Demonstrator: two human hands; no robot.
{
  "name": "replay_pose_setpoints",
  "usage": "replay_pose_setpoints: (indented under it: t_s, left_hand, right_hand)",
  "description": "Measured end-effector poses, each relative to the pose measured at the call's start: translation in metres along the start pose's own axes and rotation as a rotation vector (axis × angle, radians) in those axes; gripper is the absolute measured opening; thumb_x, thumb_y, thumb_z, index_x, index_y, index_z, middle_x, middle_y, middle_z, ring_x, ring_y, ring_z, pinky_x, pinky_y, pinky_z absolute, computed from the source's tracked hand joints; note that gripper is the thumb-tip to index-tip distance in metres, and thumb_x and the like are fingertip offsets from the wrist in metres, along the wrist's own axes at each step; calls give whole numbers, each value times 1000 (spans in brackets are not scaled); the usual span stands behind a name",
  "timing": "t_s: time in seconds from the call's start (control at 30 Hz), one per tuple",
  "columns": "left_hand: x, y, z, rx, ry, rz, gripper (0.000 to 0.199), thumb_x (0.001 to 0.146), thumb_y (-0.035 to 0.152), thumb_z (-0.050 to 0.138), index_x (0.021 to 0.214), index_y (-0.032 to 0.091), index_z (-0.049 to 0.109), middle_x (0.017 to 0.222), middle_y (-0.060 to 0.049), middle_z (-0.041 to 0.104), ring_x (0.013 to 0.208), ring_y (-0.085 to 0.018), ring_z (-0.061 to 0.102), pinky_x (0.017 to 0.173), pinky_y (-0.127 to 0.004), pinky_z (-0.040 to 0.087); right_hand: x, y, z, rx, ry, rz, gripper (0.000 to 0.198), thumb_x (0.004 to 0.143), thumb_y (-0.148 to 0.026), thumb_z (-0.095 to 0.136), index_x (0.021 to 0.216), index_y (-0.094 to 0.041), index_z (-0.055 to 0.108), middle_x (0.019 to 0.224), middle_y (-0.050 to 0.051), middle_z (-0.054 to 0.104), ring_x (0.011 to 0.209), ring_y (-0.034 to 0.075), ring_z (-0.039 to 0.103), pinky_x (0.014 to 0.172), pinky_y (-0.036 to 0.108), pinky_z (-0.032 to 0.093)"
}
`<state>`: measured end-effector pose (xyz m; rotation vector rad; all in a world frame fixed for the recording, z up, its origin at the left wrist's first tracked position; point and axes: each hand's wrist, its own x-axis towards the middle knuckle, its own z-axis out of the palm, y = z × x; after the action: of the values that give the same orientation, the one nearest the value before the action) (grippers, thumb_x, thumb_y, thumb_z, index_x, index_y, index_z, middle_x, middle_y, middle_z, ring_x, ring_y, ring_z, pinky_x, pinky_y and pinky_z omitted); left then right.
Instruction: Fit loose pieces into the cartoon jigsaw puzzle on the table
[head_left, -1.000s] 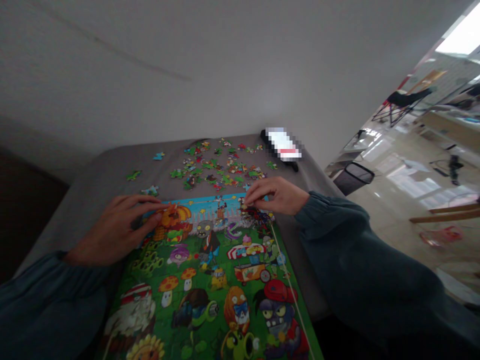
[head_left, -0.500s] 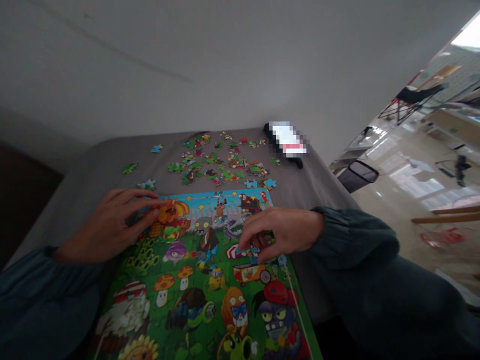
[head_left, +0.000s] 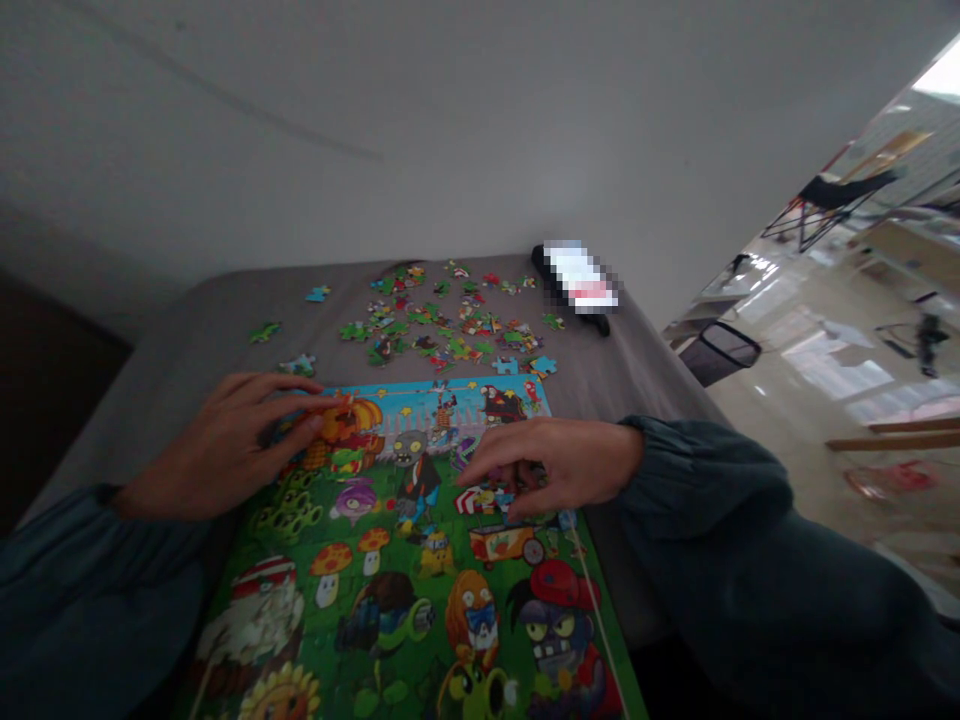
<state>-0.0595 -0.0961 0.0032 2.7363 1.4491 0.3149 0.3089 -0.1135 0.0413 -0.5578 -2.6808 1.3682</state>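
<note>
A colourful cartoon jigsaw puzzle (head_left: 409, 625) lies flat in front of me, its printed plants and zombies fitted into one large picture. My left hand (head_left: 214, 445) rests at the puzzle's upper left corner, fingers stretched over the orange pumpkin figure, gripping nothing. Over the right side of the picture hovers or rests my right hand (head_left: 566, 462); I cannot tell whether it touches. Its index finger points left and its thumb is apart, with no piece visible between them. The lower fingers are curled and partly hidden.
Several loose puzzle pieces (head_left: 427, 318) are scattered beyond the puzzle's top edge on the grey cloth (head_left: 180, 335). A phone with a lit, blurred screen (head_left: 581, 277) lies at the back right. Behind stands a pale wall (head_left: 450, 130). A dark-framed chair (head_left: 724, 345) is off to the right.
My right index finger has straightened and reaches further left; the thumb and fingertips were closer together before. My left hand stays at the corner. The view has shifted slightly.
</note>
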Motion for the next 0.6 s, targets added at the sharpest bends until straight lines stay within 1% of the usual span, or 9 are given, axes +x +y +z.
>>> replay_pose_setpoints:
  t_s: [0.07, 0.17, 0.2, 0.27, 0.33, 0.4, 0.47, 0.6]
  left_hand:
    - [0, 0, 0, 6, 3, 12, 46, 98, 52, 33, 115, 24, 67, 119, -7, 64, 113, -24, 53, 103, -45, 34]
    - [0, -1, 1, -2, 10, 24, 45, 98, 52, 35, 113, 25, 67, 119, -7, 64, 112, -24, 53, 102, -46, 35]
    - [0, -1, 2, -8, 13, 25, 45, 98, 52, 35, 113, 25, 67, 118, -7, 64, 112, -25, 53, 102, -46, 35]
    - [0, 0, 1, -24, 28, 27, 44, 98, 51, 36, 113, 24, 68, 118, -8, 64, 112, -25, 53, 101, -47, 35]
    - [0, 1, 0, -34, 48, 36, 44, 98, 51, 37, 112, 23, 68, 116, -8, 65, 110, -26, 54, 101, -47, 35]
    - [0, 2, -1, -32, 57, 45, 44, 98, 50, 37, 113, 23, 69, 116, -9, 65, 109, -26, 55, 100, -48, 36]
    - [0, 2, -1, -24, 60, 50, 43, 98, 49, 39, 115, 23, 69, 117, -8, 64, 109, -26, 55, 99, -47, 36]
    - [0, -1, 3, -13, 108, 73, 42, 98, 50, 38, 117, 29, 68, 116, -6, 66, 107, -26, 57, 97, -47, 38]
  right_hand:
    - [-1, -1, 0, -10, -7, -1, 49, 86, -14, 65, 134, -14, 55, 107, 8, 64, 76, 9, 59, 66, 20, 51]
    - [-3, -1, 0, 34, -20, 11, 47, 88, -8, 58, 134, -15, 54, 102, 5, 70, 73, 9, 60, 67, 21, 51]
    - [-3, -1, 0, 61, -7, 19, 44, 88, -8, 57, 132, -15, 55, 99, 4, 71, 74, 9, 61, 68, 21, 51]
    - [-4, -1, -1, 101, 39, 21, 32, 88, -12, 60, 120, -13, 60, 96, 5, 72, 78, 10, 64, 72, 23, 52]
    - [-4, -2, -3, 84, 81, -7, 18, 89, -15, 62, 107, -12, 65, 95, 6, 72, 85, 12, 66, 77, 24, 53]
    - [-2, -2, -5, 29, 105, -54, 14, 91, -14, 58, 101, -11, 68, 96, 8, 71, 90, 13, 65, 82, 27, 52]
    - [-2, -2, -5, -26, 109, -81, 20, 94, -11, 52, 106, -11, 68, 102, 10, 70, 96, 14, 64, 86, 29, 51]
    - [-1, -1, 0, -86, 76, -103, 37, 96, -6, 42, 128, -10, 60, 110, 11, 71, 103, 14, 63, 92, 31, 49]
